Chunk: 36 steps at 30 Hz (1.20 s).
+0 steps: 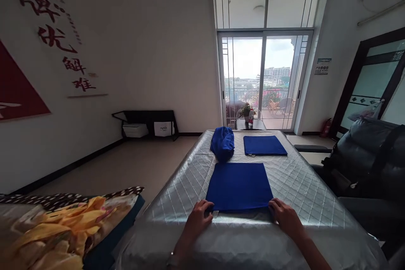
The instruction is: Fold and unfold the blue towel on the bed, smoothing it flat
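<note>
A flat, nearly square blue cloth cover lies spread on the silver quilted table cover, with a small white tag at its near left edge. At its near left corner, my left hand has its fingers closed on the fabric. The near right corner is pinched by my right hand. Beyond it, a second blue cloth cover lies flat at the far right, also with a pale tag. A bunched blue cloth bundle sits at the far left, close to the spread cover's far edge.
A dark armchair with a bag stands right of the table. Yellow cloth lies on bedding at the lower left. Past the table's far end is a small stand with a bottle and potted plant. A black rack lines the wall.
</note>
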{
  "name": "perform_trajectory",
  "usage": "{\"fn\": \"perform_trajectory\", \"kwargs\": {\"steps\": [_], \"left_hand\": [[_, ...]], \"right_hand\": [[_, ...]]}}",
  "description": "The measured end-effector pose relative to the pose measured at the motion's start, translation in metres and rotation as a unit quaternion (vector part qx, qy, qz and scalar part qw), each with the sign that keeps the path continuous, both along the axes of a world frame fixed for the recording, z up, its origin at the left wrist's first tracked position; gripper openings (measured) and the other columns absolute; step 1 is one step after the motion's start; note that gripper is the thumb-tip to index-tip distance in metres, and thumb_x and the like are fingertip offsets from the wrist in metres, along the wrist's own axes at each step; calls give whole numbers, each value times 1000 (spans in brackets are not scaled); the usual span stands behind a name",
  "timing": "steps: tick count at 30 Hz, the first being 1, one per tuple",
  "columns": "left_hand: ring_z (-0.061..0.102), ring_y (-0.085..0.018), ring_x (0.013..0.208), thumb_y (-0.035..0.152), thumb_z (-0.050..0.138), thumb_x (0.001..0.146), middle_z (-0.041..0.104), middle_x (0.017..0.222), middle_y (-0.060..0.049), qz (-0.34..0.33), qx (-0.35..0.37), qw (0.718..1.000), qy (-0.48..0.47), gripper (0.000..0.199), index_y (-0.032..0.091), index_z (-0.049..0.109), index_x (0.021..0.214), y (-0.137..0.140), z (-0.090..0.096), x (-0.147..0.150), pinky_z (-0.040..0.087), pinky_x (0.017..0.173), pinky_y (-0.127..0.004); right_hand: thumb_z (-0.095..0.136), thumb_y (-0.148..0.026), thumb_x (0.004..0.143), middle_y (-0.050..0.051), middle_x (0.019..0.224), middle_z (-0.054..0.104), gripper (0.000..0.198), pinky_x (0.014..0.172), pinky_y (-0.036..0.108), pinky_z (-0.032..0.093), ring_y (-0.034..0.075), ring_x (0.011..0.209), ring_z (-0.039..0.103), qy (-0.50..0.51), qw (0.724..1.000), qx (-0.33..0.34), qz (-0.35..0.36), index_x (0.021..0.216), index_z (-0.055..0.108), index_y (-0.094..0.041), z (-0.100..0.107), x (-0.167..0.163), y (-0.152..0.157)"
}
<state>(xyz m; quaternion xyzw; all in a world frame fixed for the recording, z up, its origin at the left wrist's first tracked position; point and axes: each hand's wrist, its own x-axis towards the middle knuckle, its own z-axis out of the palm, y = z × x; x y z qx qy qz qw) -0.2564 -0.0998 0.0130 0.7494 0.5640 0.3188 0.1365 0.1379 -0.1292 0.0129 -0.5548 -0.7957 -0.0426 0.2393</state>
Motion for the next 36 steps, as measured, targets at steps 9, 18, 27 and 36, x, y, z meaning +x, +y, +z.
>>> {"fn": "perform_trajectory", "kwargs": {"steps": [9, 18, 27, 36], "left_hand": [[65, -25, 111, 24, 58, 84, 71, 108, -5, 21, 24, 999, 11, 24, 25, 71, 104, -4, 0, 3, 51, 100, -38], [67, -26, 104, 26, 42, 100, 72, 108, -7, 61, 119, 988, 76, 28, 25, 69, 110, -1, -27, 0, 53, 96, -42], [67, -22, 114, 20, 37, 101, 72, 120, -5, -4, 154, 976, 151, 40, 29, 64, 129, -6, 0, -21, 53, 103, -38], [67, -14, 115, 6, 44, 97, 72, 122, 1, -94, 326, 918, 206, 44, 34, 64, 124, -22, 81, -14, 56, 97, -23]], "right_hand": [[27, -32, 107, 8, 101, 76, 43, 52, 21, 40, 13, 68, 71, -92, 993, 68, -33, 115, 68, -22, 51, -8, 23], [37, -31, 106, 8, 108, 75, 32, 78, 30, 57, 18, 93, 73, -49, 995, 81, 45, 112, 67, -23, 59, 5, 28], [48, -28, 102, 5, 116, 75, 29, 85, 31, 61, 19, 101, 73, 12, 988, 141, 66, 125, 65, -30, 76, 34, 14], [55, -31, 100, -1, 115, 75, 31, 87, 25, 61, 16, 99, 74, -16, 976, 212, 44, 130, 63, -32, 146, 73, -11]]}}
